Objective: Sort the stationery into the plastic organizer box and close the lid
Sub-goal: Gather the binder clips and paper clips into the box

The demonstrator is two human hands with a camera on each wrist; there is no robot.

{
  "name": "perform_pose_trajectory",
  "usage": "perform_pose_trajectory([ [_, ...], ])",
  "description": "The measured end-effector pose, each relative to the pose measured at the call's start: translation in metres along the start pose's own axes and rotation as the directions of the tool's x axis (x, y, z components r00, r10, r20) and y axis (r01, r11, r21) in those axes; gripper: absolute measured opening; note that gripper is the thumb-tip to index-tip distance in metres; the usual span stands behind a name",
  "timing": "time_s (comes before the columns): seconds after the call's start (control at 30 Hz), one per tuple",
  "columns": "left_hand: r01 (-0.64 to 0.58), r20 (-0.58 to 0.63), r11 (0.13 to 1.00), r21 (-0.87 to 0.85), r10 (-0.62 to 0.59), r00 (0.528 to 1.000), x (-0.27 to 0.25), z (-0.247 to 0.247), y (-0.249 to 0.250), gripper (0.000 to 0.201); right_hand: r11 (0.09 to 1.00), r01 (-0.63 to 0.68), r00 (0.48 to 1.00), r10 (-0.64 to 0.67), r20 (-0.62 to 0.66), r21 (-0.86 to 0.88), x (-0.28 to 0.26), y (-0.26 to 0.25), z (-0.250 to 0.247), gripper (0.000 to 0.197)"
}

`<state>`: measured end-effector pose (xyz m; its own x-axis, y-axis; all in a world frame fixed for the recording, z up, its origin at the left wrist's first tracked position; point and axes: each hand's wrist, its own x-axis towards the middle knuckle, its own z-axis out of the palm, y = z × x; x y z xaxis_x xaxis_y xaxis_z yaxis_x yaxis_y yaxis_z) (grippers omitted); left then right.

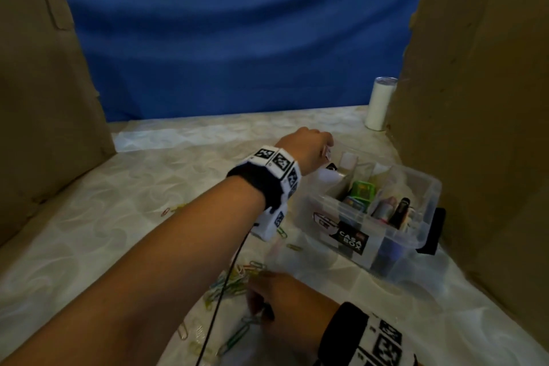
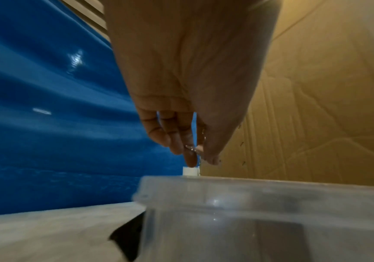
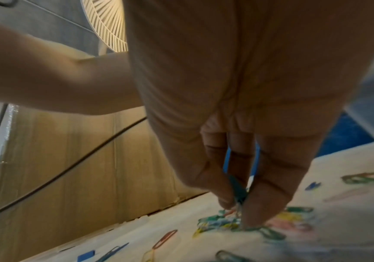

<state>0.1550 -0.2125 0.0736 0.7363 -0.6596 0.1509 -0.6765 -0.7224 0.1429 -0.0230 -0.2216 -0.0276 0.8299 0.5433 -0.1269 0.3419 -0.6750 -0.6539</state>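
Left hand (image 1: 309, 151): up over the far end of the organizer box (image 1: 395, 235), fingers pointing down with thumb and finger pinched on something small and shiny. Can't tell what it is, maybe a clip.
Right hand (image 1: 276, 303): down on the surface (image 1: 89, 246), fingertips pinching a teal paper clip (image 3: 237, 191) out of the pile.
Paper clips (image 1: 237, 276): loose colourful heap right in front of the box, a few strays further out to the left.
Box: clear plastic, lid off or folded open, dividers inside. Green thing (image 1: 361, 190) and some dark tube-shaped bits (image 1: 401, 211) already in the compartments.
How the clips handle: I'd say super light, thin, stiff wire, slick coating. They lie flat so they're fiddly to get a nail under, and they hook into each other, so one pull may drag a chain.
Where to grab: fingertip pinch across the loop, or just scoop a bunch at once.
Progress: bigger stuff looks sorted, clips mostly still out, lid not closed yet.
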Motion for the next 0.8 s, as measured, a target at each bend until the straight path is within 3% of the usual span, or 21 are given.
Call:
perform_pose_trajectory([
  [0.17, -0.027, 0.085, 0.995, 0.099, 0.019, 0.996, 0.031, 0.014, 0.006, 0.052, 1.000, 0.018, 1.000, -0.018, -0.003, 0.014, -0.009, 0.011, -0.012, 0.018],
  [0.27, 0.067, 0.053, 0.994, 0.082, -0.072, 0.996, 0.024, 0.023, -0.007, 0.054, 0.997, -0.034, 0.999, 0.034, 0.005, 0.071, -0.010, 0.016, -0.016, 0.021],
  [0.4, 0.315, 0.182, 0.942, -0.114, -0.292, 0.939, 0.002, 0.039, -0.028, 0.061, 0.993, -0.087, 0.996, 0.088, -0.006, 0.085, -0.017, 0.011, -0.022, 0.018],
  [0.47, 0.409, 0.248, 0.856, -0.316, -0.342, 0.906, -0.004, 0.048, -0.034, 0.071, 0.996, -0.086, 0.996, 0.087, -0.036, 0.030, -0.024, 0.001, -0.041, 0.019],
  [0.53, 0.430, 0.265, 0.798, -0.424, -0.344, 0.901, -0.005, 0.055, -0.037, 0.073, 0.996, -0.087, 0.987, 0.082, -0.137, -0.031, -0.033, -0.010, -0.075, 0.020],
  [0.6, 0.402, 0.232, 0.796, -0.452, -0.331, 0.915, -0.006, 0.062, -0.039, 0.061, 0.992, -0.106, 0.937, 0.076, -0.341, -0.071, -0.039, -0.019, -0.119, 0.019],
  [0.7, 0.371, 0.169, 0.748, -0.551, -0.335, 0.927, -0.014, 0.067, -0.038, 0.055, 0.937, -0.315, 0.786, 0.170, -0.594, -0.150, -0.025, -0.020, -0.186, 0.024],
  [0.73, 0.356, 0.150, 0.736, -0.575, -0.333, 0.931, -0.020, 0.067, -0.038, 0.057, 0.892, -0.411, 0.759, 0.219, -0.613, -0.190, -0.012, -0.014, -0.202, 0.023],
  [0.8, 0.296, 0.091, 0.753, -0.588, -0.302, 0.949, -0.031, 0.065, -0.036, 0.051, 0.784, -0.556, 0.754, 0.337, -0.564, -0.275, 0.018, 0.000, -0.223, 0.020],
])
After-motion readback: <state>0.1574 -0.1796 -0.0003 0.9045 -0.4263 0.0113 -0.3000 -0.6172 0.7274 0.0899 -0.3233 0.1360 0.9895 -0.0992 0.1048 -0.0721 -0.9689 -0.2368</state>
